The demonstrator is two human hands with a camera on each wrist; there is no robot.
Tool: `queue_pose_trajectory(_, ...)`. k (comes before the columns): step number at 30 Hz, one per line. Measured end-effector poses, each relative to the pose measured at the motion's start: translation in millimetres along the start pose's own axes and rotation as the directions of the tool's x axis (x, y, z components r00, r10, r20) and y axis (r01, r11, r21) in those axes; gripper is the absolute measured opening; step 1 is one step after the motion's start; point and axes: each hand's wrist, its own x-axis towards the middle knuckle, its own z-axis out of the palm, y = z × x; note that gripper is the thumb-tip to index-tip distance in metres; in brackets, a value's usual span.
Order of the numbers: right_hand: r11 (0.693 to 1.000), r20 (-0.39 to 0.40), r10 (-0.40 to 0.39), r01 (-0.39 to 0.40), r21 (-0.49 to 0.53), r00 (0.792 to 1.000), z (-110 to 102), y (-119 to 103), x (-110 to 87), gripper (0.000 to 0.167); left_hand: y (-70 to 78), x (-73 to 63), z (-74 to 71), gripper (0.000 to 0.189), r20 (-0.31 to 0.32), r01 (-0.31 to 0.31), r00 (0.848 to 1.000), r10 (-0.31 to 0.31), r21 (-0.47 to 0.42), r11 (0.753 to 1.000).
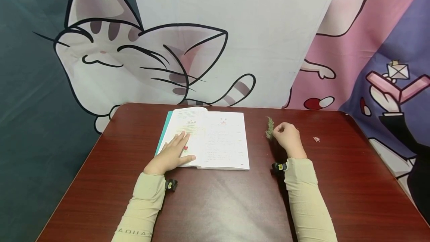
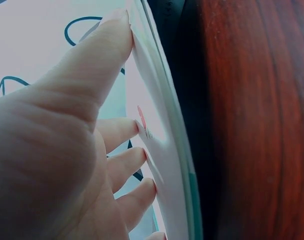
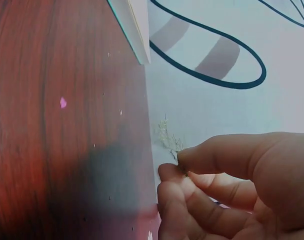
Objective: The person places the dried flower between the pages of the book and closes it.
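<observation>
An open book (image 1: 223, 141) with a teal cover lies on the table. My left hand (image 1: 171, 154) rests on its left page with the fingers spread. In the left wrist view, the fingertips of the left hand (image 2: 67, 140) touch the page (image 2: 167, 150) beside a small red print. To the right of the book, my right hand (image 1: 288, 137) pinches a feathery green sprig (image 1: 270, 128) between thumb and fingers. In the right wrist view, the sprig (image 3: 168, 137) sticks up past the fingertips of the right hand (image 3: 217, 185). A small pale pink flower (image 1: 317, 139) lies right of that hand.
The dark red wooden table (image 1: 215, 204) reaches back to a cartoon-printed cloth (image 1: 268, 29). A small pink speck (image 3: 63, 102) shows on the tabletop in the right wrist view. At the far right edge stands something dark (image 1: 420, 182).
</observation>
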Motion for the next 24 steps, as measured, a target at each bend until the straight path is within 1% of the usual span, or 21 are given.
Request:
queue_pose_trajectory(6,0.999,-0.015,-0.014,0.015,0.04,1.0,0.2,-5.9,-0.5,0.01,2.1,-0.7,-0.7,0.088,0.003,-0.003,1.0,0.003,-0.007,1.0)
queue_pose_trajectory(15,0.989,-0.058,-0.042,0.049,0.136,0.997,5.9,-15.7,-2.3,0.011,2.7,-1.2,-1.9,0.087,0.0,0.0,1.0,0.0,-0.005,1.0)
queue_pose_trajectory(20,0.976,-0.067,-0.051,0.064,0.209,0.996,10.9,-21.1,-2.5,0.011,1.5,0.0,-1.1,0.087,0.001,0.002,1.0,-0.002,-0.005,1.0)
queue_pose_trajectory(24,0.961,-0.066,-0.042,0.058,0.271,0.997,16.1,-29.4,-5.5,0.011,2.0,0.2,-1.4,0.087,0.004,0.003,1.0,-0.003,-0.006,1.0)
